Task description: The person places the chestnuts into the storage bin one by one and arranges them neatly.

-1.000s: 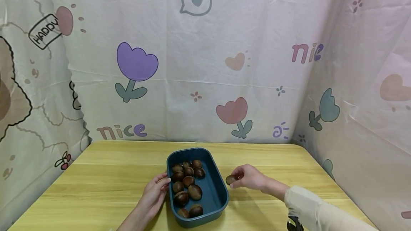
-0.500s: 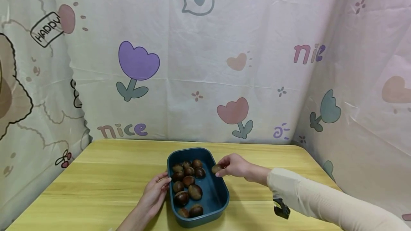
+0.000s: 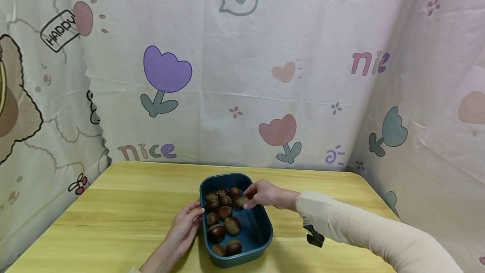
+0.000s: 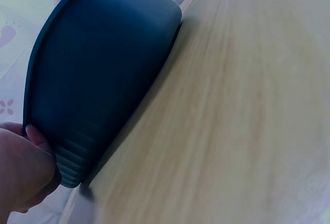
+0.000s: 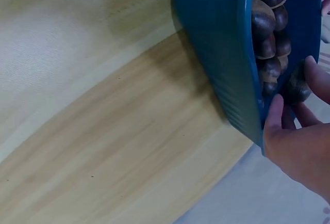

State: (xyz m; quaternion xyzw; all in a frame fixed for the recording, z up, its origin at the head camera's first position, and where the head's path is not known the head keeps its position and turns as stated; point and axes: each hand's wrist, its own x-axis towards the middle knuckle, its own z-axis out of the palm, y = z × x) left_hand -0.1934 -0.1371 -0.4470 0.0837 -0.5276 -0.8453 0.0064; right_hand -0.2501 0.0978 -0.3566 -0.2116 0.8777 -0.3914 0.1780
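Note:
A dark blue rectangular bin (image 3: 253, 228) stands on the table with several brown chestnuts (image 3: 232, 225) in it, mostly along its left side. My left hand (image 3: 183, 227) holds the bin's left wall, its thumb at the rim; the left wrist view shows the same hand (image 4: 26, 170) at the wall's ribbed corner. Reaching over the right rim, my right hand (image 3: 263, 194) has its fingertips inside the bin, around a chestnut (image 5: 297, 84). In the right wrist view this nut sits between thumb and fingers, low among the others.
The wooden table (image 3: 125, 205) extends to both sides of the bin. Behind it hangs a printed cloth (image 3: 223, 138), with more cloth at the left and right. A black strap piece (image 3: 313, 236) hangs under the right sleeve.
My right hand has carried the chestnut leftward from beside the bin, over the right rim and down among the other nuts. The left hand keeps its place on the bin.

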